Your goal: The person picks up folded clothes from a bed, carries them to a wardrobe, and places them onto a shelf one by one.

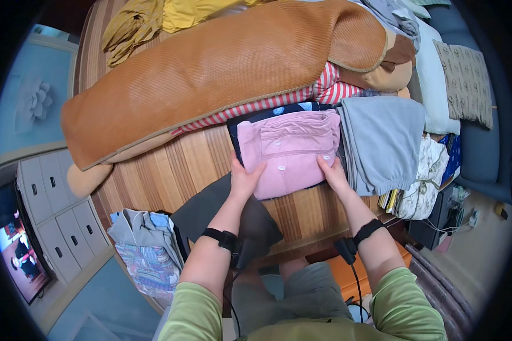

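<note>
A folded pink garment (293,139) with a gathered band and white buttons lies in front of me on the striped bed cover. My left hand (246,177) grips its near left side, thumb on top and the fingers partly hidden. At its near right edge, my right hand (334,174) holds it in the same way. Dark navy cloth (232,132) with a light blue print shows from under the pink garment. Folded light grey trousers (384,145) lie close by on the right. Dark grey cloth (205,209) is spread beside my left forearm.
A long brown mat (210,74) lies folded over a red-and-white striped thing (256,111) behind the garments. Folded clothes (148,250) are stacked at the left, and patterned white cloth (424,182) at the right. Yellow cloth (199,14) and a pillow (463,82) lie farther back.
</note>
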A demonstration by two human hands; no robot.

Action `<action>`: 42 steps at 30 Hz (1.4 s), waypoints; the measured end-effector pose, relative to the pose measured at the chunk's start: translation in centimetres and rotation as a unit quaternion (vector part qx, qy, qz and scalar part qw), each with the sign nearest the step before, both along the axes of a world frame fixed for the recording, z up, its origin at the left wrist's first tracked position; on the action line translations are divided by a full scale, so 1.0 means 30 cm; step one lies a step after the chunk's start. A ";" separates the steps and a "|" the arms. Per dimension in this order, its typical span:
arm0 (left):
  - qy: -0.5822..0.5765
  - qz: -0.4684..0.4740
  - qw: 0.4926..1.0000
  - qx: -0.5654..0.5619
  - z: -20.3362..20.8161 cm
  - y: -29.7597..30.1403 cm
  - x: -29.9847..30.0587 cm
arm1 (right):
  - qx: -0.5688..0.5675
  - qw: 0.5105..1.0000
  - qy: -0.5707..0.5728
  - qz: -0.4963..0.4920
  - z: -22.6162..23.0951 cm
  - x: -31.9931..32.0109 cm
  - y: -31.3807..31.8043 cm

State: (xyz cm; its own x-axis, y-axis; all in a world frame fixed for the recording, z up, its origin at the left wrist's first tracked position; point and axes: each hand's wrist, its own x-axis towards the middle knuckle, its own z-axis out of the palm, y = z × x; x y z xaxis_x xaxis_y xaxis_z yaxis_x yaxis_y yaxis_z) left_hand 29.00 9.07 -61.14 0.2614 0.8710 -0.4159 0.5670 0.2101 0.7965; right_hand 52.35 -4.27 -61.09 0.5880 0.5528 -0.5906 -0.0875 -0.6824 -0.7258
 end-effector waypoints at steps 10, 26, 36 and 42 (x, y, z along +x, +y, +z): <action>0.024 0.014 0.973 -0.228 -0.019 0.126 0.023 | -0.084 0.981 -0.163 0.064 -0.108 0.011 0.017; -0.156 0.101 0.930 -0.316 0.080 0.109 0.062 | 0.004 0.997 0.048 0.058 -0.046 0.034 0.022; -0.267 0.062 0.919 -0.282 0.337 0.081 0.209 | 0.063 0.901 0.416 -0.109 0.003 0.047 -0.028; -0.301 0.069 0.915 -0.261 0.557 0.020 0.082 | 0.123 0.830 0.532 -0.113 0.163 0.003 -0.072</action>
